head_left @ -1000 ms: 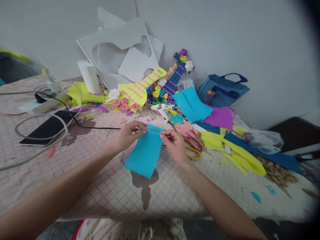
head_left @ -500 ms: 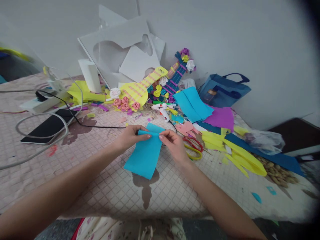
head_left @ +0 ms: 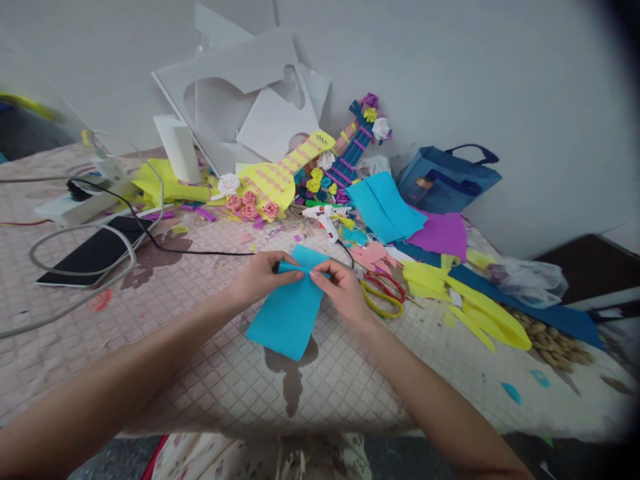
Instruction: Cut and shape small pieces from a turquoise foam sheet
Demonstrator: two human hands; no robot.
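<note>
Between my hands is a strip of blue crepe paper (head_left: pixel 287 313), its lower part hanging toward me over the quilted cloth. A fold crosses it near the top, and a short end sticks up behind. My left hand (head_left: pixel 265 275) pinches the fold from the left, thumb on the near side. From the right, my right hand (head_left: pixel 343 287) pinches the same fold, thumb and forefinger together. The fingertips of both hands are close to each other. Just right of my right hand lie scissors (head_left: pixel 383 293) with red and yellow handles.
Beyond my hands lies a white glue gun (head_left: pixel 324 220). Behind it stand a yellow paper guitar (head_left: pixel 273 180) and a blue one (head_left: pixel 353 157). More blue paper (head_left: pixel 385 207), yellow strips (head_left: pixel 470 307) and peanuts (head_left: pixel 555 340) are on the right; a black tablet (head_left: pixel 95 253) and cables are left.
My right hand has slid a little left along the fold, so its fingertips are nearer those of my left hand. The paper has stayed almost in place.
</note>
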